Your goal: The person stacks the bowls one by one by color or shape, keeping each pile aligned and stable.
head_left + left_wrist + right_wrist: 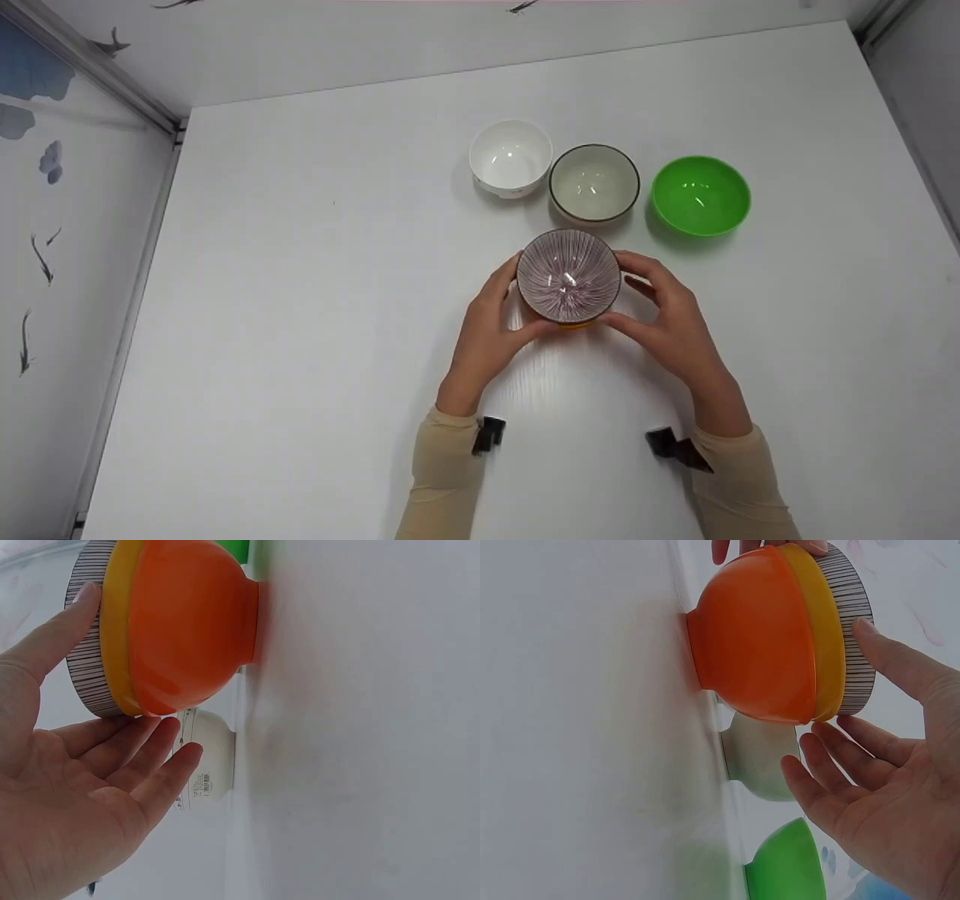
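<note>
We should press evenly to seat the striped bowl [568,276] level above the orange bowl [187,622], just right of the head view's middle.
Our left hand [486,335] and right hand [673,328] hold it from opposite sides, moderately spread, thumbs on its wall.

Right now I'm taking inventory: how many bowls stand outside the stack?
3, beyond the stack: the white bowl at the left, the dark-rimmed bowl in the middle and the green bowl at the right.
</note>
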The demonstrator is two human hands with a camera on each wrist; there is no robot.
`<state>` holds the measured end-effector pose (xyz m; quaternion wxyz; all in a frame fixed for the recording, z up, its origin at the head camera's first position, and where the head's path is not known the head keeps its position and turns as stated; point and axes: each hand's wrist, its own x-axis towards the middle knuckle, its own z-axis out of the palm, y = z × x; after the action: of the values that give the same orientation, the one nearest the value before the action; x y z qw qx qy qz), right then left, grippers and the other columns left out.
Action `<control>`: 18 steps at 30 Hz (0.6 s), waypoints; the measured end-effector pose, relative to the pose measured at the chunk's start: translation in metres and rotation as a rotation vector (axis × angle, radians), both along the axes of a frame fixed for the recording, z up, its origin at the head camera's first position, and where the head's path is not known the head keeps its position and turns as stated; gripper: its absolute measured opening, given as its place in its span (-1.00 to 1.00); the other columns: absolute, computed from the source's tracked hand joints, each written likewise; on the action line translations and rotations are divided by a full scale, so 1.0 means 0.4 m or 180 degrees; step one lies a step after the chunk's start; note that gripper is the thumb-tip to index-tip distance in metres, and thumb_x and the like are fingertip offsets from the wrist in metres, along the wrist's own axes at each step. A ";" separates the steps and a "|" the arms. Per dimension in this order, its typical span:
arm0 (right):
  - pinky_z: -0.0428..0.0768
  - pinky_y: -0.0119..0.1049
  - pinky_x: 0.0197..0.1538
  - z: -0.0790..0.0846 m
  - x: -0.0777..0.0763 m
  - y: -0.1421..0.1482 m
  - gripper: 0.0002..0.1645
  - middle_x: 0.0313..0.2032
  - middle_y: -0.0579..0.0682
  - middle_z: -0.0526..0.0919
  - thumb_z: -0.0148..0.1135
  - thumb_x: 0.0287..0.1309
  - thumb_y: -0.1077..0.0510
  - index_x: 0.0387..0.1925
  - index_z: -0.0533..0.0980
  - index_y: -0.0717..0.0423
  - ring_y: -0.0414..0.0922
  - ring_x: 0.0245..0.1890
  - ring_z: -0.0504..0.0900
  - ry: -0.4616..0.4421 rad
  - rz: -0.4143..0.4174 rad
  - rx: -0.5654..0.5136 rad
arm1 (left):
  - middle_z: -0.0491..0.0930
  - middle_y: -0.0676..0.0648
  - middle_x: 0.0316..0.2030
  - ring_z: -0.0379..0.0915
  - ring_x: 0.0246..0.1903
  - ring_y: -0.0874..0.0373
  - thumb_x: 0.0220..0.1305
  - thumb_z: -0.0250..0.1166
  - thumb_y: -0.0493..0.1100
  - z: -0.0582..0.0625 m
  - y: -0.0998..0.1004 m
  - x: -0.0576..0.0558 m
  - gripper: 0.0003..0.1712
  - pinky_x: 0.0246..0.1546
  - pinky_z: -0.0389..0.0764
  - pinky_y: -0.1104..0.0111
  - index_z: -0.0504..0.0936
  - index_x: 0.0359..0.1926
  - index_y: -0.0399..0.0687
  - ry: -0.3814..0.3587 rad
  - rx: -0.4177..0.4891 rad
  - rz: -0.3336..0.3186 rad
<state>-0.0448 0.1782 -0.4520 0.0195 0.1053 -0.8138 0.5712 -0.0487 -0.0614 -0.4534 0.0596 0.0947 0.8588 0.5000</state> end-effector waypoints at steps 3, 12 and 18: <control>0.52 -0.34 0.35 -0.002 -0.001 0.000 -0.09 0.25 0.02 0.55 0.58 -0.20 0.40 0.28 0.43 0.19 -0.26 0.28 0.47 0.0001 0.0005 0.0002 | 0.27 -0.10 0.47 0.30 0.41 0.01 0.03 0.56 -0.08 -0.002 0.000 0.000 0.09 0.43 0.39 0.23 0.17 0.52 -0.10 -0.0003 0.0024 -0.0007; 0.52 -0.35 0.35 -0.003 -0.001 0.002 -0.09 0.25 0.03 0.54 0.57 -0.21 0.43 0.28 0.43 0.22 -0.20 0.29 0.47 0.0003 0.0022 -0.0020 | 0.26 -0.10 0.48 0.30 0.41 0.00 0.02 0.57 -0.09 -0.001 0.002 0.001 0.10 0.42 0.41 0.24 0.17 0.52 -0.09 -0.0066 0.0077 0.0000; 0.51 -0.35 0.35 -0.003 -0.001 0.003 -0.09 0.26 0.02 0.54 0.58 -0.20 0.40 0.28 0.43 0.20 -0.26 0.29 0.46 -0.0032 0.0032 -0.0015 | 0.26 -0.10 0.48 0.29 0.42 0.00 0.02 0.56 -0.08 -0.003 0.003 0.000 0.10 0.42 0.41 0.26 0.17 0.52 -0.11 -0.0043 0.0051 -0.0007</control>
<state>-0.0453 0.1795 -0.4532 0.0129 0.1065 -0.8121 0.5736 -0.0485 -0.0603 -0.4545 0.0652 0.0926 0.8542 0.5074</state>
